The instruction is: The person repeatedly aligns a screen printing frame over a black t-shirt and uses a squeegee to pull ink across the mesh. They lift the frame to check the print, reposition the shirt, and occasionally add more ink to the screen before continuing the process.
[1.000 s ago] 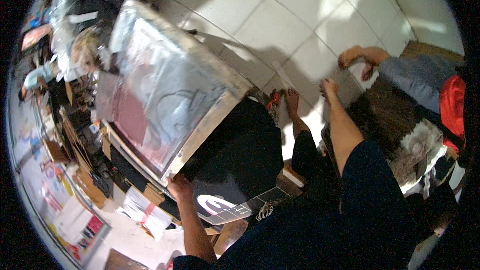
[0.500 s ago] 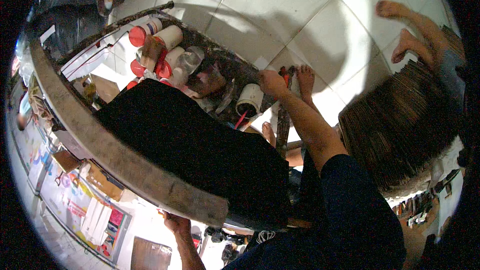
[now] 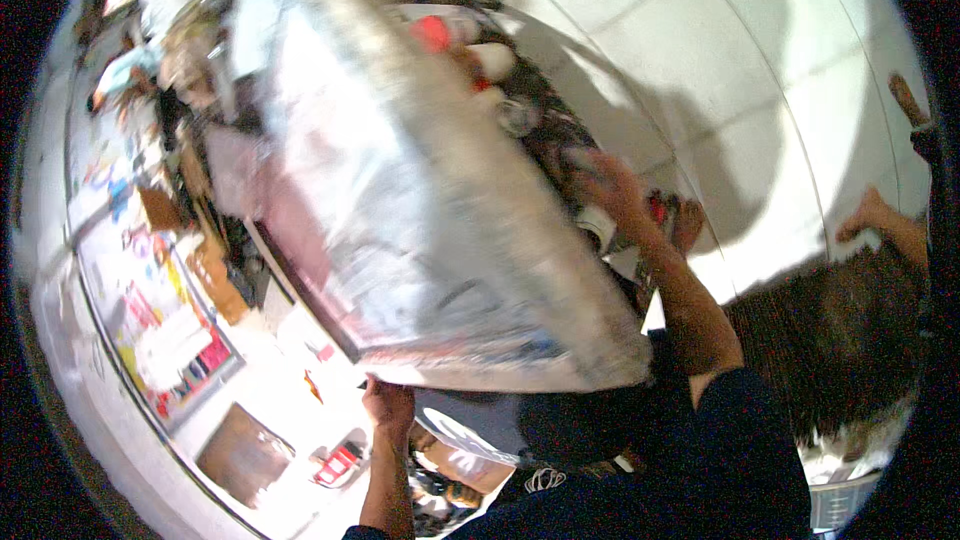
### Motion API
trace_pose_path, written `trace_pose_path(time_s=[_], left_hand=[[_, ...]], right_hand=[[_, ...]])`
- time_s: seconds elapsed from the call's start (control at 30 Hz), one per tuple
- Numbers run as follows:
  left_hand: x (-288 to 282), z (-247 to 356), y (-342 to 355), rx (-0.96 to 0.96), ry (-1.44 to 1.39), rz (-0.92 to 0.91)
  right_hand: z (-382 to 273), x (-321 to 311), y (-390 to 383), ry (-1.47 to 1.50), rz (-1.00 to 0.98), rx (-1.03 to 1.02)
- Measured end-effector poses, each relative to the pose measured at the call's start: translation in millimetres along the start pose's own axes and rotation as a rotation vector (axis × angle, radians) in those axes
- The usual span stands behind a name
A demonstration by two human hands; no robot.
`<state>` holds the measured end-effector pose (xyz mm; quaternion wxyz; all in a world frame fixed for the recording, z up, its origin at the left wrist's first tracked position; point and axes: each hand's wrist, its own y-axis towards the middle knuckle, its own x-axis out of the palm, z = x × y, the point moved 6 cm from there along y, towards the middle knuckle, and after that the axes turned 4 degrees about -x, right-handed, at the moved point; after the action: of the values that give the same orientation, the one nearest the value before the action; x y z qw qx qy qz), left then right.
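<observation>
A large wooden-edged screen frame [image 3: 360,140], with a pale blue and pinkish surface, fills the middle, blurred by motion. My left hand [image 3: 388,400] grips its lower left corner with curled fingers. Beside the frame's right edge, over a dark rack of containers, my right hand [image 3: 612,190] is smeared by motion, so its fingers and any hold cannot be made out. A black board [image 3: 560,430] with a white shape shows under the frame. White pots with red lids [image 3: 435,35] lie partly hidden behind it.
My foot [image 3: 686,225] is on the tiles. Another person's foot [image 3: 865,215] is at right, above a ridged brown stack [image 3: 820,340]. A person in light blue [image 3: 125,75] is at upper left among clutter. Coloured sheets [image 3: 190,365] and a brown board [image 3: 243,450] lie at lower left.
The frame has swung from being a narrow edge at left half a second ago to lying across the middle, its surface showing, now covering many containers. My view has also shifted.
</observation>
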<state>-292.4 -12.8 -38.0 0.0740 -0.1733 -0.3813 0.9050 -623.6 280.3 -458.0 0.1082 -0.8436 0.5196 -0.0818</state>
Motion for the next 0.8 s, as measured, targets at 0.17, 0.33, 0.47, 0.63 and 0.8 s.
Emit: trace_pose_path(time_s=[0.17,0.33,0.47,0.63,0.8], left_hand=[[-6.6,-9.4,-8.1,-0.09,0.068,0.041],[13.9,-18.9,-5.2,-0.016,0.057,-0.039],[23.8,-26.6,1.3,-0.045,-0.012,-0.123],[33.8,-29.1,3.4,-0.018,-0.062,-0.149],[40.7,-31.3,3.4,0.0,-0.089,-0.202]], right_hand=[[-166.9,-188.3,10.3,0.162,0.321,-0.134],[-426.9,-211.2,-50.1,0.215,0.119,-0.248],[-545.9,-97.0,-96.6,-0.211,-0.121,-0.303],[-570.1,24.0,-97.3,-0.356,-0.185,-0.426],[-566.3,94.4,-114.3,-0.433,-0.102,-0.342]])
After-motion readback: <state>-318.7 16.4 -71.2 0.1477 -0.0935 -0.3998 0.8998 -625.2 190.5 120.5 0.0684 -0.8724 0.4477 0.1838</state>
